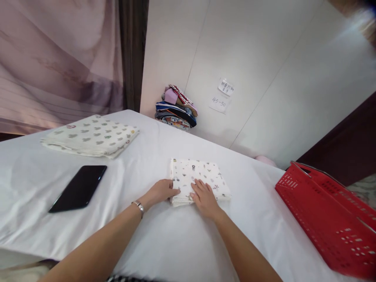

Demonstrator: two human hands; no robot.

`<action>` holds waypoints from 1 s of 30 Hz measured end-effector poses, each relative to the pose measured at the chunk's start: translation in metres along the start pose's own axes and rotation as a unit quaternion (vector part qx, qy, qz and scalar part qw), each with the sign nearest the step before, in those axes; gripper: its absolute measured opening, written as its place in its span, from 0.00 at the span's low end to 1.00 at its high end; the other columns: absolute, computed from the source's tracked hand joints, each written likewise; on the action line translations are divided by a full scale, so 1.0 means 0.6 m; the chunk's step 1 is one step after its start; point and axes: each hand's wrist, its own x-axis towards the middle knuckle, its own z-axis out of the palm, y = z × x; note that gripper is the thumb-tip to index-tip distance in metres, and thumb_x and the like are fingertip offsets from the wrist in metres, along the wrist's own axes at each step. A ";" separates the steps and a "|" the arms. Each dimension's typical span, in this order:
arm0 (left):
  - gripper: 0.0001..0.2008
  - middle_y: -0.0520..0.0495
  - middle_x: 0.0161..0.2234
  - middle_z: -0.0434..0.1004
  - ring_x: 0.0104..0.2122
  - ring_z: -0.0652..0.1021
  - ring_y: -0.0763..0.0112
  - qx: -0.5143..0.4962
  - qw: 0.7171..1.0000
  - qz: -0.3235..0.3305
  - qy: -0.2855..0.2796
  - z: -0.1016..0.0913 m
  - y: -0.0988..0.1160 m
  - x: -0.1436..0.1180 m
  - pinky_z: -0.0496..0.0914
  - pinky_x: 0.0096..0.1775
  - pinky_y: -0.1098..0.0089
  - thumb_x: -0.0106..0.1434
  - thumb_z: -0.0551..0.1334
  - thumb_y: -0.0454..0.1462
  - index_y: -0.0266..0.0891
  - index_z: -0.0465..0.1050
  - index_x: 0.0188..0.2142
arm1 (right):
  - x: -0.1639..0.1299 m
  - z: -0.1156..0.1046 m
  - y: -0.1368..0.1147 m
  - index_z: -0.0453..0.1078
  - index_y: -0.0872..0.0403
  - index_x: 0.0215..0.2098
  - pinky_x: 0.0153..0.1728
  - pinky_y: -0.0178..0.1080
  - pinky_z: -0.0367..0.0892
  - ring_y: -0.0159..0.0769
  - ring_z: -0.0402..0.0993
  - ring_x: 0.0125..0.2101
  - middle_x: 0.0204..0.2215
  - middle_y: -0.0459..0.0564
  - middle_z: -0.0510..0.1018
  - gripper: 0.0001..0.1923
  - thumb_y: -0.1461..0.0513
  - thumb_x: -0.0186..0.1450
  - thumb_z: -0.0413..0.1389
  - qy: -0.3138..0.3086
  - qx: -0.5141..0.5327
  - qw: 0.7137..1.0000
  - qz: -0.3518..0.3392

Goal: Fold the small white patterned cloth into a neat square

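Observation:
A white cloth [202, 172] with small printed figures lies folded into a neat, layered rectangle in front of me. My left hand [161, 191] grips its left edge, thumb on top and the other fingers hidden at the side or beneath. On the near part of the cloth rests my right hand [205, 197], palm down with its fingers stretched out over the top. Farther left is a larger folded cloth [91, 135], white with grey printed shapes, and neither hand touches it.
A white sheet [141, 164] covers the table. A black phone-like slab [79, 188] lies at left, and a red perforated basket [323, 219] stands at right. Beyond the far edge, a stack of folded clothes [176, 109] sits against the wall, near paper labels [220, 102].

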 end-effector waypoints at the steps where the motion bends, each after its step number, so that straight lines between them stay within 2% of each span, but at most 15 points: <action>1: 0.14 0.53 0.17 0.70 0.20 0.72 0.69 -0.015 1.000 -0.002 -0.014 -0.002 -0.001 0.000 0.62 0.23 0.71 0.50 0.60 0.47 0.41 0.60 0.21 | 0.000 -0.002 -0.001 0.60 0.47 0.59 0.57 0.55 0.50 0.46 0.52 0.61 0.61 0.52 0.59 0.21 0.55 0.69 0.43 -0.016 0.005 1.000 0.008; 5: 0.14 0.53 0.16 0.70 0.18 0.72 0.70 -0.038 0.999 -0.008 -0.034 -0.007 -0.005 0.002 0.61 0.21 0.72 0.49 0.61 0.46 0.41 0.60 0.22 | 0.017 -0.020 -0.021 0.61 0.49 0.58 0.57 0.57 0.50 0.47 0.51 0.62 0.61 0.54 0.58 0.22 0.53 0.69 0.43 -0.037 0.021 0.999 0.025; 7: 0.13 0.54 0.15 0.69 0.18 0.71 0.71 -0.043 0.998 -0.007 -0.038 -0.009 -0.006 0.001 0.60 0.20 0.73 0.49 0.61 0.45 0.41 0.59 0.22 | 0.028 -0.020 -0.042 0.58 0.49 0.60 0.58 0.57 0.48 0.47 0.49 0.63 0.62 0.54 0.56 0.23 0.53 0.68 0.45 -0.040 0.023 0.999 -0.002; 10: 0.13 0.54 0.15 0.68 0.18 0.71 0.72 -0.073 0.996 -0.006 -0.053 -0.013 -0.007 0.000 0.60 0.20 0.74 0.49 0.61 0.43 0.41 0.58 0.22 | 0.031 -0.003 -0.073 0.55 0.51 0.62 0.59 0.55 0.45 0.45 0.47 0.63 0.62 0.54 0.56 0.26 0.53 0.67 0.47 -0.056 0.021 0.996 -0.059; 14: 0.13 0.54 0.14 0.67 0.16 0.70 0.72 -0.111 0.991 -0.024 -0.065 -0.017 -0.003 0.001 0.60 0.19 0.74 0.50 0.61 0.44 0.40 0.58 0.21 | 0.010 0.021 -0.086 0.52 0.54 0.63 0.61 0.53 0.44 0.45 0.47 0.63 0.63 0.55 0.54 0.29 0.53 0.67 0.47 -0.048 -0.003 0.996 -0.070; 18: 0.15 0.54 0.13 0.67 0.14 0.69 0.72 -0.139 0.990 -0.026 -0.015 -0.010 -0.007 0.011 0.61 0.18 0.73 0.53 0.58 0.48 0.40 0.60 0.22 | -0.015 0.028 -0.081 0.50 0.56 0.64 0.61 0.51 0.44 0.44 0.46 0.63 0.63 0.54 0.53 0.31 0.55 0.66 0.48 -0.039 -0.027 0.995 -0.085; 23: 0.11 0.56 0.11 0.65 0.13 0.68 0.73 -0.108 0.992 -0.020 0.068 0.006 -0.016 0.022 0.60 0.18 0.74 0.56 0.57 0.43 0.41 0.59 0.23 | -0.020 0.028 -0.082 0.52 0.56 0.63 0.59 0.49 0.47 0.42 0.49 0.62 0.62 0.54 0.57 0.27 0.61 0.65 0.47 -0.022 -0.052 0.995 -0.087; 30: 0.07 0.57 0.12 0.66 0.15 0.70 0.72 -0.098 0.991 -0.021 0.094 0.008 -0.018 0.025 0.62 0.20 0.75 0.56 0.57 0.39 0.42 0.58 0.27 | 0.000 0.007 -0.084 0.52 0.56 0.62 0.52 0.46 0.57 0.44 0.53 0.59 0.60 0.58 0.60 0.28 0.70 0.63 0.45 -0.045 -0.115 0.985 -0.117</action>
